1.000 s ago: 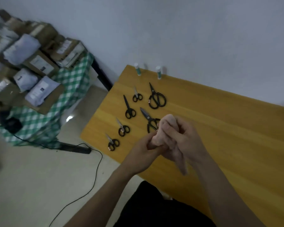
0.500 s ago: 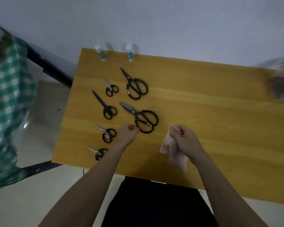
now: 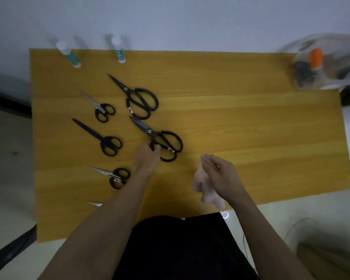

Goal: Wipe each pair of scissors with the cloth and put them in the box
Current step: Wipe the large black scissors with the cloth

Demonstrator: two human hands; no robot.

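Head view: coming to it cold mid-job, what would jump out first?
The black scissors spread over the left half of the yellow table, with the left hand on the handle of the big pair mid-table. Next, the pale cloth bunched in the right hand near the front edge. At the far right corner sits a blurred clear box with orange inside.

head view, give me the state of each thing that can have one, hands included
left hand: gripping a handle loop of the large scissors
large scissors: closed, flat on the table
right hand: holding the cloth
cloth: bunched, hanging from the hand
other large scissors: closed, lying untouched
two glue sticks: capped, upright
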